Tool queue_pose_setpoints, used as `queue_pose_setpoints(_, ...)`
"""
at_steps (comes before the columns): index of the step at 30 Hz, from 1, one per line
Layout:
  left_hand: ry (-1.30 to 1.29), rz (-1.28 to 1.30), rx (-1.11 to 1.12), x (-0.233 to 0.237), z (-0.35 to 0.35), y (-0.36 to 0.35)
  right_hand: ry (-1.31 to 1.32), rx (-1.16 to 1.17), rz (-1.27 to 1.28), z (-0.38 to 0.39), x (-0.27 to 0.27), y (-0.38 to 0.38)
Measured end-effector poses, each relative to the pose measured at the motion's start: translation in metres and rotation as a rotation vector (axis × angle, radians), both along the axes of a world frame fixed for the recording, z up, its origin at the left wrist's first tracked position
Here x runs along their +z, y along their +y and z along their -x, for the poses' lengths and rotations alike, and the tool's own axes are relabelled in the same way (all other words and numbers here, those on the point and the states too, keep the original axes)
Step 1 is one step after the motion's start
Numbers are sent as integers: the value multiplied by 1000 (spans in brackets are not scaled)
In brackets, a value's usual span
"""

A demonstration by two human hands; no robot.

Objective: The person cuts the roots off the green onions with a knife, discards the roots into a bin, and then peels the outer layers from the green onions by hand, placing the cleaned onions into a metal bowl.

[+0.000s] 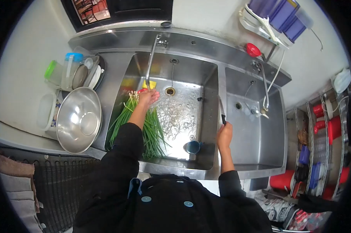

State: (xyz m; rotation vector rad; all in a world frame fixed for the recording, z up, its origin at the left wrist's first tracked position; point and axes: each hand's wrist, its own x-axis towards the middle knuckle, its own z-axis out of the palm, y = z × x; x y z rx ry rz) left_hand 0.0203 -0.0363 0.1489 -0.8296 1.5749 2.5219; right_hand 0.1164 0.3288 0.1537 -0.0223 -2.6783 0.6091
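My left hand (148, 97) is under the faucet (151, 58) in the large sink, palm partly upward and fingers stretched out, with nothing visible in it. Just beside and below that hand lies a big bunch of green onions (154, 130), white root ends toward the faucet and green leaves toward the sink's front; my forearm covers part of it. A yellow sponge (152, 84) sits behind my fingers, with something small and red at its edge. Over the divider between the basins, my right hand (224, 135) grips a knife (223, 110) by its black handle, blade pointing away from me.
A blue cup (192, 147) lies in the front of the large sink (210, 116). The smaller basin (253, 143) is on the right. A steel bowl (79, 120) and several containers stand on the left counter. A red bowl (253, 49) is near the right faucet (265, 85); shelves stand far right.
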Motion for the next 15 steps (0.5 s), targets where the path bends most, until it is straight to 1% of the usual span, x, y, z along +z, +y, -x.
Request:
queue_pose_setpoints(1, -31, 105, -152, -7, -2, 0, 94, -100, 35, -5, -9, 7)
queue_pose_setpoints(2, -35, 104, -162, -15, -3, 3, 89, -109, 35, -10, -18, 13)
queue_pose_setpoints(4, -183, 393, -504, -2, -16, 14, 66, -153, -37, -17, -26, 17)
queue_pose_setpoints(5, -185, 396, -510, 5, -20, 18, 64, -160, -35, -18, -29, 18)
queue_pose_setpoints(7, -118, 336, -668, 21, -27, 24, 70, -131, -91, -19, -29, 14)
queue_pose_setpoints(8, -121, 336, -671, 31, -30, 24, 66, -133, -90, -19, -28, 13)
queue_pose_setpoints(11, 114, 306, -718, 75, -36, 24, 69, -161, -23, -16, -31, 11)
queue_pose_setpoints(12, 113, 307, -718, 94, -40, 24, 33, -166, 14, -15, -32, 12)
queue_pose_setpoints(14, 288, 354, -706, 137, -50, 23, -2, -168, 52, -14, -32, 14)
queue_pose_setpoints(15, 288, 354, -704, 153, -55, 23, -13, -156, 56, -15, -31, 15)
